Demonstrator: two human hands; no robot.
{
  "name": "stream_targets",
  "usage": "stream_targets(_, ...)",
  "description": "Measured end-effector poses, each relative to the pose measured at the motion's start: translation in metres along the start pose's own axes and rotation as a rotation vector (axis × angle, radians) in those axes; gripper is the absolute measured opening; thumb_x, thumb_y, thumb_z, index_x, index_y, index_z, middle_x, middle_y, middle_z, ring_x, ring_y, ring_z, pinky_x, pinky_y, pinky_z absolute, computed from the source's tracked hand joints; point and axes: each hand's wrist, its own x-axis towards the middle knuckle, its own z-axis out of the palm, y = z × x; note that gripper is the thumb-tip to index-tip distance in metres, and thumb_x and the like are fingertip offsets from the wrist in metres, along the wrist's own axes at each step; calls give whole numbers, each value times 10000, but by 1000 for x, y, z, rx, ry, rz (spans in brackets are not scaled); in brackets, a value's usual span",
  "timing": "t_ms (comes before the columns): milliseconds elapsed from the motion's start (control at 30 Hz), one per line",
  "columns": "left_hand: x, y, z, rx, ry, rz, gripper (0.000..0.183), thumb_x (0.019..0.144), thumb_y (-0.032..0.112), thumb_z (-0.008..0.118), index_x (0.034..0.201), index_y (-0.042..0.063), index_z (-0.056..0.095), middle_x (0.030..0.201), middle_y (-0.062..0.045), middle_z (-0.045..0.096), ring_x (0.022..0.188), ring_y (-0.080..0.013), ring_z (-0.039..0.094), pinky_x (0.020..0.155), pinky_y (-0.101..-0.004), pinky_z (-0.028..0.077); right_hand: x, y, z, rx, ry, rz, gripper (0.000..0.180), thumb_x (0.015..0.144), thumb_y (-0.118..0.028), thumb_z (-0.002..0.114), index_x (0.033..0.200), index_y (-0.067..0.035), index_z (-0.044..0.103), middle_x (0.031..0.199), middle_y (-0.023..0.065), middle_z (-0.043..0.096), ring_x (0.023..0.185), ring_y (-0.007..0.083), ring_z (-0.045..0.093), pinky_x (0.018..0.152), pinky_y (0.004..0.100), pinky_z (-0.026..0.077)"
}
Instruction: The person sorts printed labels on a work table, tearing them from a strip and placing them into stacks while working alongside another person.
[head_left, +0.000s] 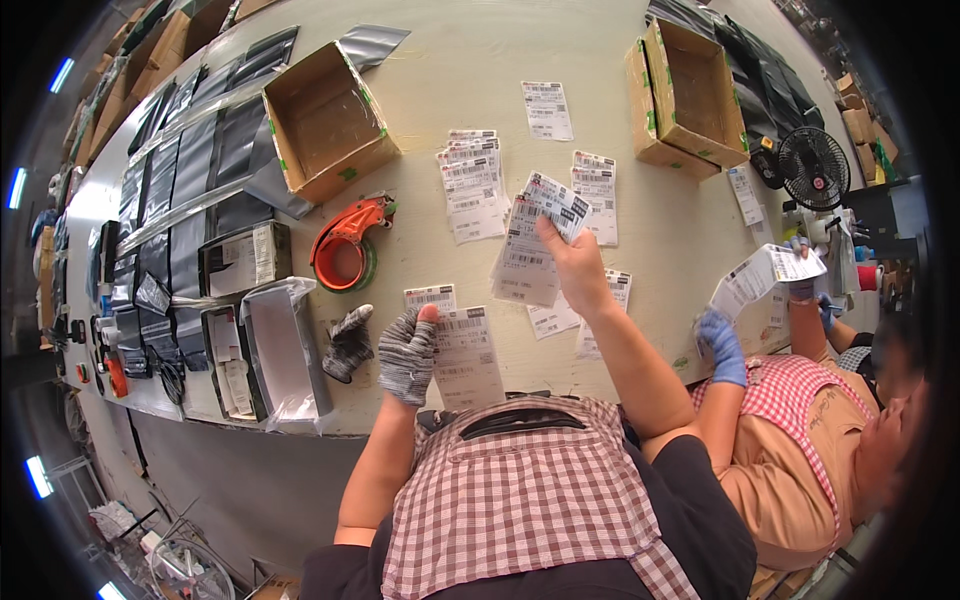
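Observation:
My left hand (409, 356), in a grey knit glove with the thumb tip bare, pinches a printed shipping label (471, 364) by its left side. Behind it, another label (429, 297) lies on the table. My bare right hand (583, 274) holds a fanned bunch of labels (529, 259), its thumb pressed on top. Beyond that bunch lie an overlapping pile of labels (471, 187), more labels (595, 180) to its right, and a single label (547, 111) farther away. Other labels (553, 321) show partly under my right hand and wrist. All bear print and barcodes.
Left on the table (450, 45) are an orange tape dispenser (337, 251), a loose grey glove (349, 343), a cardboard box (330, 120), small open boxes (281, 352) and grey plastic mailers (195, 180). Right are cardboard boxes (694, 97), a black fan (814, 169) and a blue-gloved co-worker (795, 442) holding labels.

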Motion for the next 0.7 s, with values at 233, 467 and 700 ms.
stream_targets(233, 18, 4, -9, 85, 84, 87, 335, 933, 315, 569, 857, -3, 642, 665, 26, 542, 621, -65, 417, 574, -234, 387, -2, 16, -40, -349, -64, 35, 262, 894, -202, 618, 1026, 17, 561, 918, 82, 663, 811, 179, 612, 723, 299, 474)
stream_targets(467, 33, -18, -12, -14, 176, 83, 385, 933, 321, 566, 756, -19, 599, 624, 15, 507, 606, -78, 386, 559, -251, 375, -28, 57, -47, -1080, 53, -124, 298, 842, -159, 635, 1002, 32, 470, 900, 229, 588, 802, 407, 587, 685, 441, 481)
stream_targets(700, 39, -25, -11, -13, 214, 121, 359, 928, 308, 579, 767, -13, 592, 629, 14, 525, 602, -75, 399, 548, -251, 378, -37, 63, -22, -1098, 13, -69, 362, 832, -197, 657, 998, 38, 437, 922, 236, 587, 813, 383, 601, 700, 419, 497)
